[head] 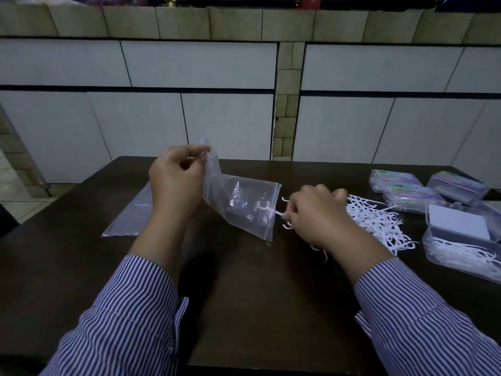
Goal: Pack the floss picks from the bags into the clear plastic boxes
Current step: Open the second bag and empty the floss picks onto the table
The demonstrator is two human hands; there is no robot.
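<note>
A flat empty bag (127, 217) lies at the left of the dark table (257, 294). Beside it, a clear zip bag (241, 204) is pinched at its upper corner by the left hand (176, 180), mouth tipped rightward. One floss pick (267, 208) is drawn from the mouth by its handle, pinched in the right hand (317, 215). Light, stiff and slippery, it is probably best gripped there. Loose picks (376, 221) are piled beyond, near the open clear plastic box (466, 256), which is partly filled.
</note>
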